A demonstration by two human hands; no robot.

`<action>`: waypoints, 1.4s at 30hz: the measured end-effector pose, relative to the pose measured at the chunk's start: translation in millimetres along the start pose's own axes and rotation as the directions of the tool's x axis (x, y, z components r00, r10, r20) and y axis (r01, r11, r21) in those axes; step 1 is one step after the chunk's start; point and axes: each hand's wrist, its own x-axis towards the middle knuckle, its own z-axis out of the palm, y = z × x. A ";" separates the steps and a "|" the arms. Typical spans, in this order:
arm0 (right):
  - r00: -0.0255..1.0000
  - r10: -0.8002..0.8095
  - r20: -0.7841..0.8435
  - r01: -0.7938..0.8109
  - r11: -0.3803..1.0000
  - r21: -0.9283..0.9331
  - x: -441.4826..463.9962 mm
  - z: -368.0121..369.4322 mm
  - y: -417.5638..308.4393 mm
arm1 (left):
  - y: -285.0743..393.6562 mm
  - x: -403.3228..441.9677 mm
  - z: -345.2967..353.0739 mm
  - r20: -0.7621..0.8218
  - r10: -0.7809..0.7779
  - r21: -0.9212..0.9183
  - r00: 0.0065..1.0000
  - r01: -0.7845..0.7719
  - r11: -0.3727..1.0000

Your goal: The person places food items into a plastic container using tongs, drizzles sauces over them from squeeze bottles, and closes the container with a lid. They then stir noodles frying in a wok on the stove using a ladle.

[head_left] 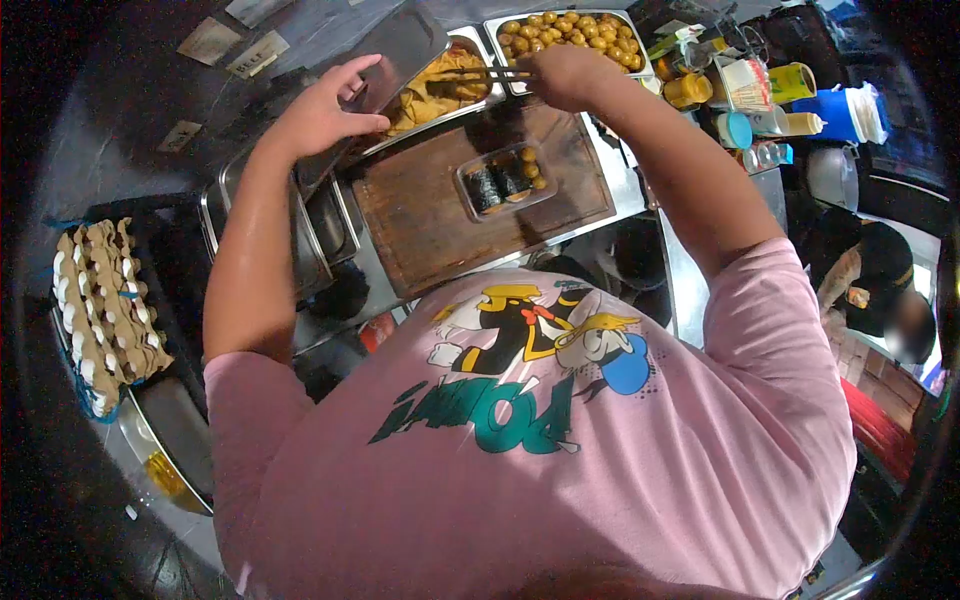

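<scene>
My left hand (325, 115) is at the edge of a tilted metal lid (405, 50), fingers and thumb around its near corner. The lid leans over a metal tray (492, 62) of folded yellow-brown sheets of food (425, 105). In my right hand (570, 78) is a pair of dark chopsticks (485, 74), their tips reaching into that food. Below, on a wooden cutting board (410, 220), a clear plastic container (508, 204) holds dark-wrapped pieces (485, 188) and a few small round brown balls (531, 168).
A second tray of glossy round balls (575, 38) stands at the back. Jars, bottles and a blue container (830, 112) crowd the right side. Egg trays (105, 300) are at the left, with metal pans (270, 215) beside the board. Another person (880, 270) is at the far right.
</scene>
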 end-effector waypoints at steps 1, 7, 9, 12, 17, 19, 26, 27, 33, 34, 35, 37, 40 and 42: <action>1.000 0.000 0.002 0.000 1.000 -0.001 -0.6 -6.4 -1.3 | 0.5 -0.7 -0.3 -0.001 0.005 -0.002 1.000 -0.005 1.000; 1.000 -0.030 0.003 0.030 0.998 -0.051 1.4 -35.4 -8.8 | 3.3 2.5 -2.0 0.009 -0.001 -0.037 1.000 0.001 0.999; 0.998 -0.006 0.061 0.009 0.999 -0.053 5.6 -38.2 -0.5 | 3.2 3.3 -1.9 0.013 -0.004 -0.036 1.000 0.005 0.999; 0.987 0.017 0.158 -0.012 0.999 -0.035 3.3 -43.4 13.8 | 0.8 3.1 -1.9 0.015 -0.011 -0.043 1.000 0.011 0.999; 0.991 0.111 0.072 -0.097 0.979 -0.180 20.8 -35.4 32.5 | -0.3 4.7 0.2 0.014 0.003 -0.068 1.000 -0.003 0.998; 0.992 0.117 -0.051 -0.124 0.976 -0.178 24.2 -46.6 26.4 | 2.0 4.1 0.2 0.009 0.003 -0.025 1.000 -0.003 1.000; 0.943 0.015 0.333 0.079 0.960 -0.268 55.7 -62.1 -15.5 | 6.1 4.5 1.0 0.039 -0.023 -0.084 0.999 0.026 0.996; 0.961 0.066 0.267 0.006 0.966 -0.260 54.5 -58.0 -19.6 | 7.3 4.1 0.7 0.038 -0.020 -0.083 0.999 0.023 0.996; 0.988 0.136 0.076 -0.123 0.980 -0.154 40.9 -31.2 -9.9 | 7.4 1.8 -0.3 0.034 -0.024 -0.097 0.999 0.027 0.995; 0.992 0.123 0.041 -0.116 0.984 -0.137 25.2 -40.4 -16.7 | 6.7 1.8 0.0 0.033 -0.021 -0.099 0.999 0.024 0.995; 0.994 0.109 0.005 -0.108 0.987 -0.120 11.3 -49.1 -22.6 | 6.3 2.0 0.5 0.032 -0.021 -0.100 0.999 0.024 0.995; 0.994 0.110 -0.010 -0.111 0.989 -0.100 -5.5 -57.4 -25.6 | 5.8 2.0 1.0 0.020 -0.016 -0.102 1.000 0.018 0.995; 0.994 0.104 -0.014 -0.104 0.993 -0.055 -8.5 -52.2 -18.1 | 4.8 2.7 0.3 0.017 0.001 -0.094 1.000 0.001 0.996; 0.995 0.099 -0.002 -0.099 0.995 -0.030 -4.7 -43.5 -10.1 | 3.9 3.6 -0.3 0.021 0.007 -0.079 1.000 -0.005 0.997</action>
